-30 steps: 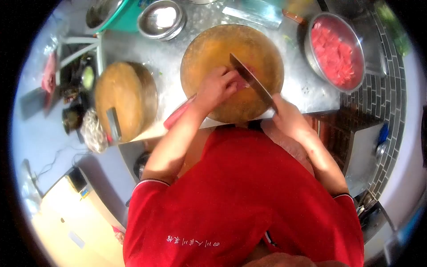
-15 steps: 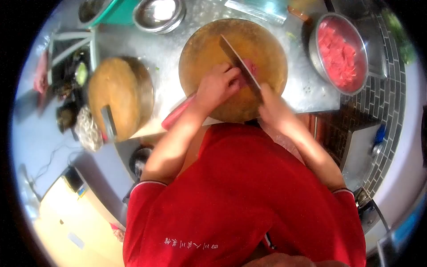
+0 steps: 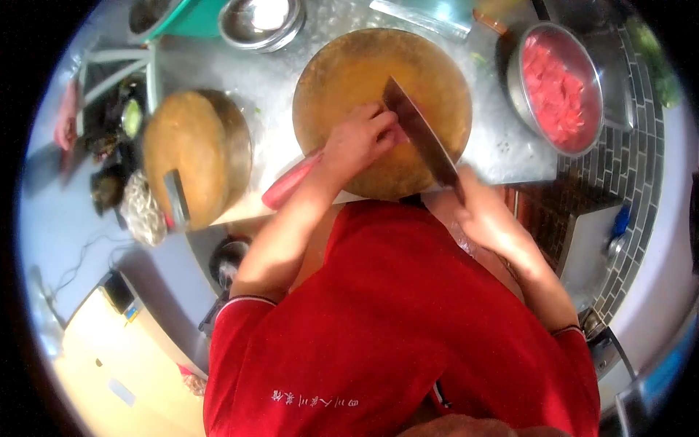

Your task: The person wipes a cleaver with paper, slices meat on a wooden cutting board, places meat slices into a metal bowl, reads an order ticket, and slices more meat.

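Note:
My right hand (image 3: pixel 473 204) is closed round the handle of a broad cleaver (image 3: pixel 422 138), whose blade slants up and left over a round wooden chopping board (image 3: pixel 335 73). Against the blade's left side, my left hand (image 3: pixel 362 140) has its fingers curled on a small piece of red meat (image 3: pixel 395 136), mostly hidden by the fingers and the blade. A longer strip of red meat (image 3: pixel 287 183) lies at the board's lower left, partly under my left forearm. At the right, a metal bowl (image 3: pixel 515 86) holds many red meat slices (image 3: pixel 557 95).
A second round board (image 3: pixel 186 153) with a dark-handled tool (image 3: pixel 176 199) stands at the left. Stacked metal bowls (image 3: pixel 262 40) sit at the back. Another wide blade (image 3: pixel 422 16) lies behind the main board. A plastic bag (image 3: pixel 143 211) hangs at the left.
The cleaver and my right hand first moved up and left, then back down and right. My left hand stays on the meat. The whole view has shifted slightly.

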Available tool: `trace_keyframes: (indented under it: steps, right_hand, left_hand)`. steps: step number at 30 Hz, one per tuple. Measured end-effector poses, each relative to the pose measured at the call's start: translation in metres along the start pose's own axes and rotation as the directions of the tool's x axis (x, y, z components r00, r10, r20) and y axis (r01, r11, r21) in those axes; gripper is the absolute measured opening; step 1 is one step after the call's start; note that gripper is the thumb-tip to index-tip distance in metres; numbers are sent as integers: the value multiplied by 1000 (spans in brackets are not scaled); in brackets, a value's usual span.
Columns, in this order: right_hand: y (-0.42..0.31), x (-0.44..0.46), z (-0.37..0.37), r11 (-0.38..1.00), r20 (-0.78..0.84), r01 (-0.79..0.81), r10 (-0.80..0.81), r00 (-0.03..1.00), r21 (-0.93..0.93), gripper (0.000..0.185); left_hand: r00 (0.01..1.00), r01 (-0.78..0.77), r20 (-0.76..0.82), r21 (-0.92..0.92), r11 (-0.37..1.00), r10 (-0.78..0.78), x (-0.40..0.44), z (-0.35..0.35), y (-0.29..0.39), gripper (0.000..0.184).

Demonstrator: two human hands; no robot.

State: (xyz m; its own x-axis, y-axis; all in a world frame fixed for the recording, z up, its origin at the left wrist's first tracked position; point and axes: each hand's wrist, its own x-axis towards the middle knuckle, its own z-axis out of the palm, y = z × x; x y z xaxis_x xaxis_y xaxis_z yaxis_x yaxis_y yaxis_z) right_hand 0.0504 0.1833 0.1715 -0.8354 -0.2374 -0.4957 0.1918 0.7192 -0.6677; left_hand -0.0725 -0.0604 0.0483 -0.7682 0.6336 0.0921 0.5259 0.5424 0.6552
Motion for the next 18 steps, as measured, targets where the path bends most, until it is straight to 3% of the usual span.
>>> trace_keyframes:
  steps: [2, 3, 4, 6, 9, 10, 13, 18]
  right_hand:
    - [13, 45, 24, 999, -30, -39, 40, 999, 29, 31]
    - [22, 72, 40, 998, -91, 54, -51, 995, 23, 31]
    - [28, 90, 52, 990, -154, 143, -140, 978, 13, 31]
    - [27, 96, 50, 994, -145, 108, -105, 984, 12, 31]
    - [31, 83, 48, 993, -152, 110, -104, 983, 30, 32]
    - [32, 80, 46, 991, -160, 130, -122, 980, 42, 33]
    - [35, 42, 45, 999, -9, -38, 38, 999, 23, 34]
    - [54, 7, 26, 999, -105, -24, 20, 994, -42, 34]
  left_hand:
    - [998, 57, 8, -11, 998, -57, -2, 4, -3, 29]
    - [997, 83, 1, -10, 996, -83, 0, 4, -3, 28]
    - [999, 52, -5, 15, 999, -52, 0, 3, -3, 27]
    - [1000, -17, -22, 81, 997, 19, 1, 1, -5, 26]
    - [999, -12, -38, -79, 997, 9, -2, -2, -3, 24]
    - [999, -15, -29, -62, 998, 14, -3, -7, -1, 25]
    - [1000, -12, -4, -13, 1000, 12, -8, -11, 2, 25]
    - [999, -35, -15, 1, 999, 35, -6, -6, 0, 26]
